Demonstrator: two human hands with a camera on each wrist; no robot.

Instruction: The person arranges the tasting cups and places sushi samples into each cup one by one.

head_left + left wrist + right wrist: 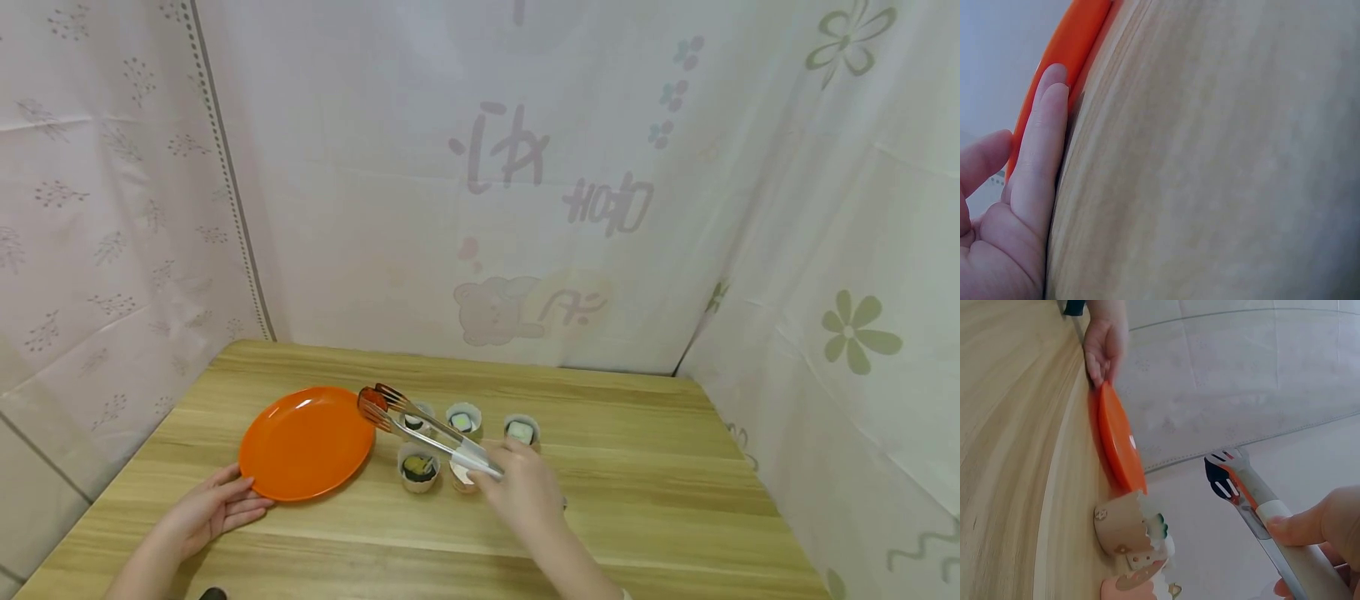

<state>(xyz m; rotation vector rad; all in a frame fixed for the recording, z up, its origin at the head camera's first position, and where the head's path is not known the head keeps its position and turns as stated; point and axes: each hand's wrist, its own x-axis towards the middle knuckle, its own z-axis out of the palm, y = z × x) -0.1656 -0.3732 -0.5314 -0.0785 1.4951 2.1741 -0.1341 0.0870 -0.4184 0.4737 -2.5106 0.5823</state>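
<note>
My left hand (213, 510) pinches the near-left rim of a round orange plate (306, 446), thumb on the rim and the other fingers low against its side. In the left wrist view those fingers (1041, 137) lie straight along the plate's underside. My right hand (525, 487) grips metal tongs (1257, 512) by their pale handle. Their slotted tips hang a little apart near the plate's right edge, with nothing between them. Under the tongs and right hand stand several paper cups (418, 482) holding small pieces, one of them dark and yellow (418, 468); the hand hides part of the group.
The wooden table (637, 533) meets a patterned cloth (375, 208) at the back and sides. A small dark object (213, 593) shows at the near edge, below the left forearm. One cup (522, 425) stands at the right of the group.
</note>
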